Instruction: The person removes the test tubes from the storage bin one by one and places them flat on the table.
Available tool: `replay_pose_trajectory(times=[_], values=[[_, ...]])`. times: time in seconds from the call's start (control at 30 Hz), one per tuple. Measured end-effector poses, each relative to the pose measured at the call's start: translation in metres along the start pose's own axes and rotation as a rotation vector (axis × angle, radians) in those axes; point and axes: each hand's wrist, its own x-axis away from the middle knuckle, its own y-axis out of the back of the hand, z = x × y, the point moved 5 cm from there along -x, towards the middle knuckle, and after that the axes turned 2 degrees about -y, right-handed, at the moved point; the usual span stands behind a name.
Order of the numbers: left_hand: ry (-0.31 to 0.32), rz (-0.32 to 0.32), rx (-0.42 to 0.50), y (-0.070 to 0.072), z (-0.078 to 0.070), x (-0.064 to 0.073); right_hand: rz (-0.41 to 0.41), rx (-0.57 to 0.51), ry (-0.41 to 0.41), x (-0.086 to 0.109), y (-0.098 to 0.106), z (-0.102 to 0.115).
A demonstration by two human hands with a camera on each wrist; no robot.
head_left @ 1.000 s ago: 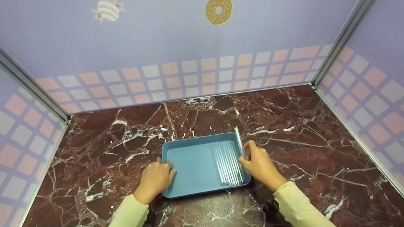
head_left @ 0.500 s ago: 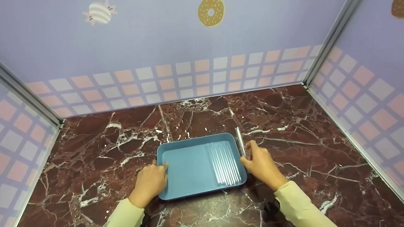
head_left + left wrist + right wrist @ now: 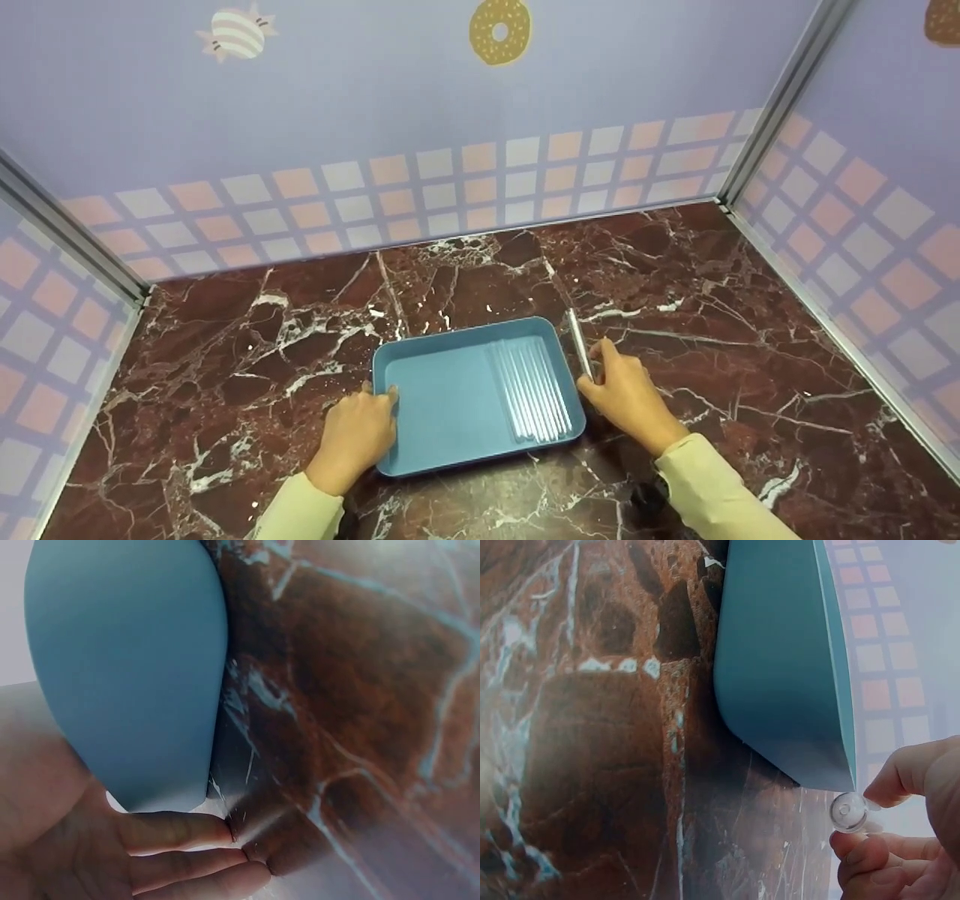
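The right hand [image 3: 628, 390] pinched a clear tube [image 3: 579, 341] just beside a blue tray [image 3: 442, 405] of similar tubes [image 3: 534, 394]. The left hand [image 3: 356, 431] gripped the tray's opposite end.

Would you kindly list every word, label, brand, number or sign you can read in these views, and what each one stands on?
None: no readable text shows in any view.
The blue tray, the clear tubes in it and the tube in the right hand show no lettering.
The back wall bears only pictures and coloured squares, including a doughnut and a wrapped sweet.
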Motion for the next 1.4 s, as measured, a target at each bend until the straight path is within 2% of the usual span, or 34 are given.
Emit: replay_pose_trajectory(times=[0.33,0.5,0.87,1.0,1.1,1.2,1.4], values=[[0.007,0.011,-0.009,0.001,-0.001,0.001,0.023,0.003,-0.029,0.0,-0.003,-0.006],[-0.004,-0.003,-0.013,0.003,-0.002,0.0,0.031,0.03,-0.03,0.001,-0.005,-0.008],[-0.001,0.031,-0.074,0.004,0.001,-0.003,0.067,0.036,-0.054,0.001,-0.009,-0.012],[0.003,0.017,-0.087,0.004,0.002,0.0,0.079,0.029,-0.055,0.001,-0.008,-0.011],[0.002,0.005,-0.061,0.004,0.002,0.001,0.087,0.035,-0.06,0.001,-0.009,-0.012],[0.012,0.026,-0.028,0.003,0.002,0.001,0.082,0.048,-0.057,0.001,-0.009,-0.013],[0.081,0.081,0.028,-0.001,0.005,0.002,0.069,0.061,-0.038,0.002,-0.01,-0.013]])
